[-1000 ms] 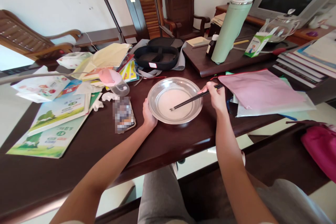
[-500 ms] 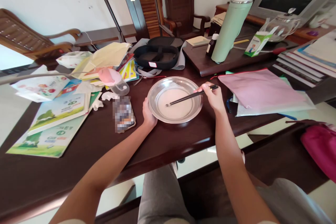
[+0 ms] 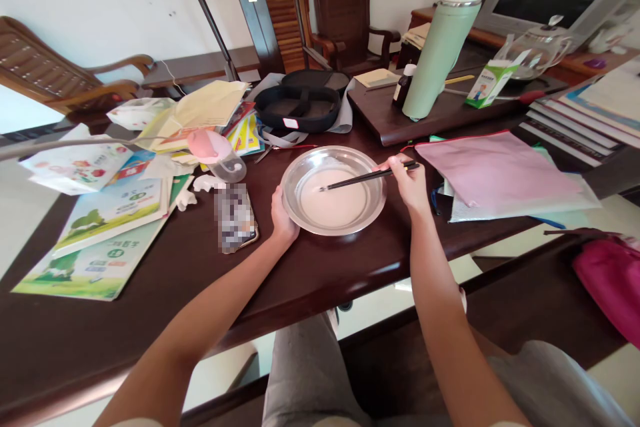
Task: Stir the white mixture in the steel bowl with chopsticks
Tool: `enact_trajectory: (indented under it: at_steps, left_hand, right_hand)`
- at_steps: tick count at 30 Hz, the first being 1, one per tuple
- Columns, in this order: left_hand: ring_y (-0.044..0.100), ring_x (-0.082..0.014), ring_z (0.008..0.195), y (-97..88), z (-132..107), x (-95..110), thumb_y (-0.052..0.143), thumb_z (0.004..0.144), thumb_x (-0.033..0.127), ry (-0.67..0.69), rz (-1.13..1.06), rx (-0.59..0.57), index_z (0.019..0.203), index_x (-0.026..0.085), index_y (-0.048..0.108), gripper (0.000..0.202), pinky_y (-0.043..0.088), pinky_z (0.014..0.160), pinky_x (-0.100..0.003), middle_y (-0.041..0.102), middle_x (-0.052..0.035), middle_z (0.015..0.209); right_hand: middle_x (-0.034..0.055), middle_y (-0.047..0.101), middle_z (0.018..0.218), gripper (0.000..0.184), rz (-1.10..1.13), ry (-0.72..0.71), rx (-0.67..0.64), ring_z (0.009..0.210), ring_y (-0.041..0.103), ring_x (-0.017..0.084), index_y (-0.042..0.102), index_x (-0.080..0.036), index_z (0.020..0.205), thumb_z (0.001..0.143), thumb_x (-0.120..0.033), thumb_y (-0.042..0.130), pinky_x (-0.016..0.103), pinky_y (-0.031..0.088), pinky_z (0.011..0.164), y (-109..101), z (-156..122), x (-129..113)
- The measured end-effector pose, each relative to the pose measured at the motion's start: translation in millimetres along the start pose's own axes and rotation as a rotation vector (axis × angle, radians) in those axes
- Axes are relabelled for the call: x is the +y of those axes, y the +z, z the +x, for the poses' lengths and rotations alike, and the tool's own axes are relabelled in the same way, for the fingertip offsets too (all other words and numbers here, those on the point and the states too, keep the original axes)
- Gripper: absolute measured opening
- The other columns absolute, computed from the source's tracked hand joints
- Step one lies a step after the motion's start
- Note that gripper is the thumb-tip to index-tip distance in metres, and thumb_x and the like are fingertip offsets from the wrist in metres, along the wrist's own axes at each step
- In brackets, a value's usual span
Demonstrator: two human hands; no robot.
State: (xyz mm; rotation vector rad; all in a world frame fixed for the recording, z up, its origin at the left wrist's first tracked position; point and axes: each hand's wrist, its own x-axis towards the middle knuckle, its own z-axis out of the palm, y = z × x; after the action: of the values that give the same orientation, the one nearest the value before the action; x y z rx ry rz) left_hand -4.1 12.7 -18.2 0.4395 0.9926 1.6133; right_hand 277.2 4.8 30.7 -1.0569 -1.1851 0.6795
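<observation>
A shiny metal bowl [image 3: 295,217] stands on the dark wooden table, with a pale, milky liquid [image 3: 337,203] in its bottom. My left hand [image 3: 284,217] grips the bowl's left rim, part of its fingers hidden beneath the edge. Black chopsticks [image 3: 360,178] are held together in my right hand [image 3: 409,183], closed around their upper end at the bowl's right side. Their tips reach into the liquid, left of the bowl's centre. A phone [image 3: 237,217] with a blurred screen lies left of my left hand.
Workbooks [image 3: 100,260], crumpled tissues [image 3: 186,199] and a pink-and-clear cup-like object [image 3: 217,153] lie to the left. Behind the bowl is an open black case [image 3: 300,110]. A green thermos [image 3: 443,57] stands on a raised board; a pink zip pouch [image 3: 490,167] lies at right.
The chopstick tips have moved slightly away from me and a little right in the liquid, my right hand shifting slightly with them. My left hand and the bowl stay in place.
</observation>
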Motion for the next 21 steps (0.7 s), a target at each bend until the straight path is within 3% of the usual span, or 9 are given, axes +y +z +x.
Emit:
enact_trajectory:
  at_steps: [4, 9, 11, 16, 18, 21]
  left_hand:
    - [0.084, -0.0294, 0.110, 1.2, -0.7, 0.3, 0.082, 0.098, 0.056, -0.014, 0.007, 0.012, 0.089, 0.025, 0.083, 0.032, 0.064, 0.103, -0.038, 0.089, -0.0037, 0.096]
    - [0.084, -0.0281, 0.108, -0.5, -0.3, -0.2, 0.083, 0.096, 0.056, -0.012, 0.003, -0.005, 0.092, 0.024, 0.084, 0.032, 0.064, 0.104, -0.038, 0.089, -0.0024, 0.095]
    - [0.084, -0.0271, 0.104, -1.5, 0.3, -0.6, 0.086, 0.094, 0.056, -0.002, 0.000, -0.007, 0.090, 0.024, 0.083, 0.032, 0.064, 0.102, -0.037, 0.088, -0.0018, 0.094]
    - [0.082, -0.0251, 0.095, -2.3, 1.0, -1.4, 0.085, 0.093, 0.058, -0.001, 0.003, -0.015, 0.091, 0.024, 0.083, 0.034, 0.063, 0.097, -0.036, 0.087, -0.0010, 0.091]
    - [0.082, -0.0248, 0.094, -2.0, 1.1, -1.7, 0.086, 0.093, 0.059, 0.006, 0.005, -0.024, 0.091, 0.024, 0.083, 0.035, 0.063, 0.097, -0.036, 0.087, -0.0005, 0.091]
    - [0.082, -0.0248, 0.094, -2.0, 1.6, -1.9, 0.088, 0.092, 0.058, 0.024, -0.002, -0.032, 0.090, 0.024, 0.082, 0.035, 0.064, 0.097, -0.036, 0.087, -0.0003, 0.091]
  right_hand:
    - [-0.0005, 0.068, 0.055, 0.073, 0.057, -0.024, 0.189, 0.069, 0.083, 0.028, 0.062, -0.031, 0.060, 0.088, -0.096, 0.078, 0.047, 0.072, 0.084, -4.6, 2.6, 3.4]
    - [0.0001, 0.074, 0.060, 0.070, 0.027, -0.021, -0.040, 0.068, 0.083, 0.028, 0.069, -0.030, 0.064, 0.087, -0.094, 0.083, 0.046, 0.072, 0.081, -1.8, -1.3, 2.8]
    - [0.0000, 0.077, 0.063, 0.068, 0.022, -0.026, -0.054, 0.069, 0.084, 0.028, 0.072, -0.029, 0.068, 0.086, -0.094, 0.084, 0.046, 0.072, 0.082, -1.1, -1.4, 3.2]
    - [-0.0008, 0.069, 0.056, 0.071, 0.061, -0.048, 0.154, 0.072, 0.086, 0.029, 0.061, -0.030, 0.062, 0.091, -0.093, 0.078, 0.045, 0.073, 0.082, -5.2, 1.6, 7.1]
    - [0.0000, 0.069, 0.055, 0.072, 0.048, -0.034, 0.107, 0.073, 0.085, 0.029, 0.059, -0.030, 0.061, 0.092, -0.093, 0.078, 0.044, 0.073, 0.081, -5.2, 1.0, 6.9]
    - [0.0012, 0.076, 0.061, 0.070, 0.012, -0.013, -0.062, 0.075, 0.085, 0.029, 0.065, -0.030, 0.064, 0.087, -0.094, 0.081, 0.045, 0.072, 0.081, -3.0, -0.7, 4.9]
